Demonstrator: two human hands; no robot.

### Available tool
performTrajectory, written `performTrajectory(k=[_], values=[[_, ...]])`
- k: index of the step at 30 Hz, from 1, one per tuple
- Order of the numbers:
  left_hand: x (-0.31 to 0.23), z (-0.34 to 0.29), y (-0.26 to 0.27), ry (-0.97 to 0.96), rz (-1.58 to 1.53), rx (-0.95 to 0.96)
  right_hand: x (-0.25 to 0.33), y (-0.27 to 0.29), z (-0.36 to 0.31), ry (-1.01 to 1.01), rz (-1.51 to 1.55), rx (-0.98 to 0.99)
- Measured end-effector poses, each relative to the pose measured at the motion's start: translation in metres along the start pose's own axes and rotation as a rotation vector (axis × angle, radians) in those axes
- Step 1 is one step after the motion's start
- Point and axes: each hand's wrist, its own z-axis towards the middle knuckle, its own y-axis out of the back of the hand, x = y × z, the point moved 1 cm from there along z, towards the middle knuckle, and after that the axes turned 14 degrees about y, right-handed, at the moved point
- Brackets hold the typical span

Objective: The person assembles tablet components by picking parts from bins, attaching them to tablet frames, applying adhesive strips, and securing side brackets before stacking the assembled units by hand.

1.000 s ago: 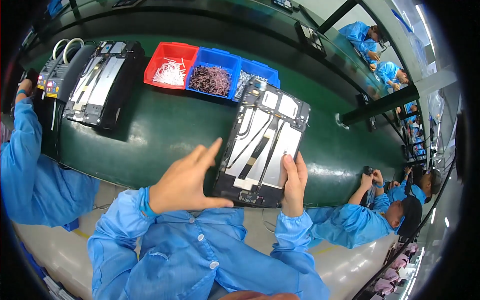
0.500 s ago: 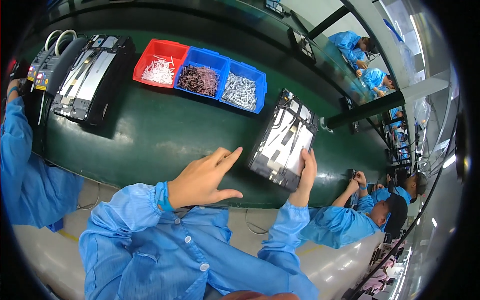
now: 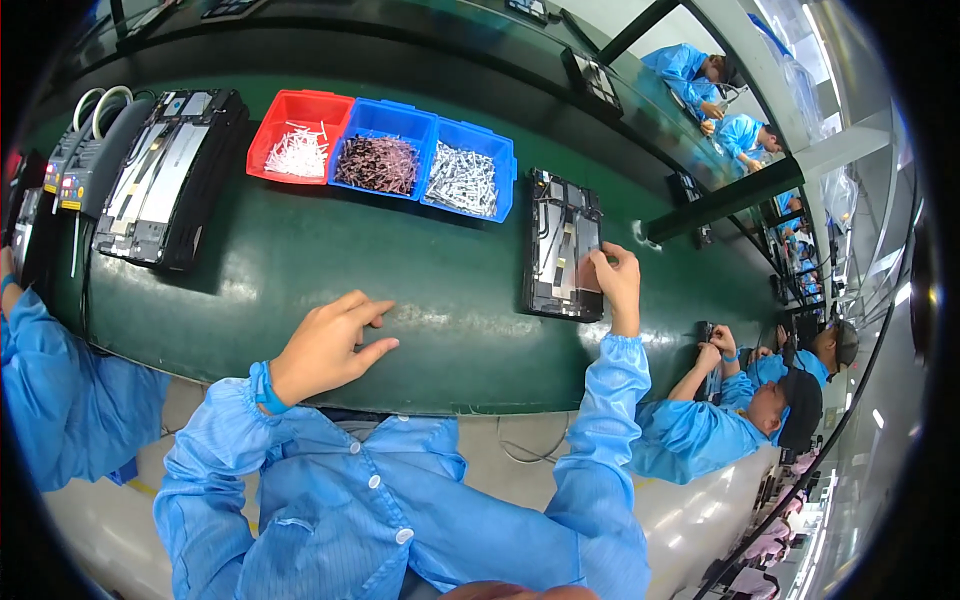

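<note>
Opened black-and-silver rectangular tablet (image 3: 561, 238): we're probably placing it, right grip (image 3: 622, 288) at its edge, whether clamped we cannot tell, left grip (image 3: 324, 352) empty, spread apart. Release calls for level support.

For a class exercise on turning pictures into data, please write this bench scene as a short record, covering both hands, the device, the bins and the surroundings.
Left hand: open, over the green bench, holding nothing
Right hand: at the device's right edge; grip unclear
Device: flat, dark-framed, inner parts showing
Red bin: white pieces
Middle blue bin: dark brown pieces
Right blue bin: silvery pieces
Left of bins: another opened device; grey unit with pale loops
Neighbours: blue-sleeved people on both sides
</note>
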Motion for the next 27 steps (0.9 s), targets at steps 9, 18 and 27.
performTrajectory(k=[9,18,27], values=[[-0.009,0.016,0.014,-0.007,0.020,-0.058,0.104,-0.036,-0.015,-0.019,-0.398,0.063],[-0.009,0.073,0.048,-0.090,0.170,-0.498,0.111,-0.046,0.002,-0.234,-0.413,0.028],[0.007,0.147,0.060,-0.270,0.522,-0.778,0.119,-0.056,-0.015,0.131,-0.543,-0.411]])
